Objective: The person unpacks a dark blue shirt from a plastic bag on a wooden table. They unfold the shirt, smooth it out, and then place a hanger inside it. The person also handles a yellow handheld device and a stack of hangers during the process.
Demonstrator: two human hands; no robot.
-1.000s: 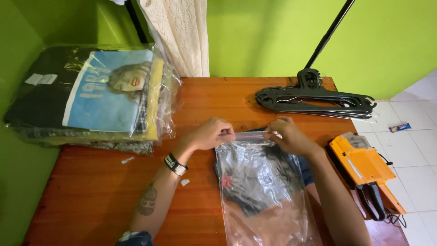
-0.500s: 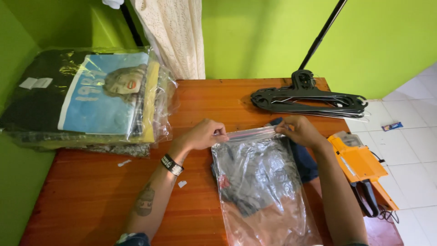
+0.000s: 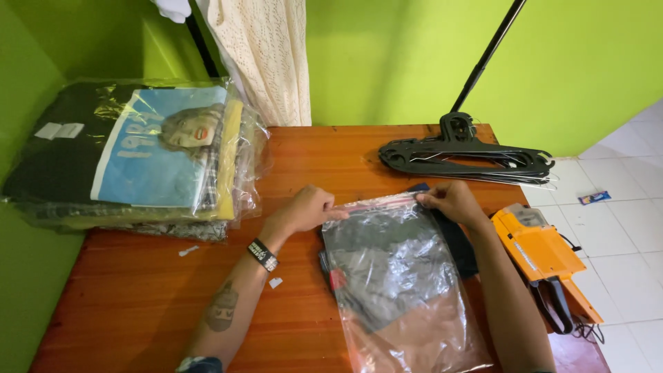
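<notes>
Pinching the top strip of the clear plastic bag (image 3: 397, 276) with my left hand (image 3: 311, 207) and right hand (image 3: 449, 200), near the desk's (image 3: 138, 311) right edge, I judge it light, limp, slippery, best held there.

Here's the wooden table (image 3: 159, 290), reddish-brown, carrying everything. Dead centre at the near edge lies the clear plastic bag (image 3: 400, 276) with dark clothing inside. Left and beyond the bag sits a stack of bagged shirts (image 3: 131, 159); beyond it to the right, a bundle of black hangers (image 3: 469, 157). Just right of the bag, an orange price gun (image 3: 542, 252). Two small paper scraps (image 3: 275, 282) lie left of the bag.
</notes>
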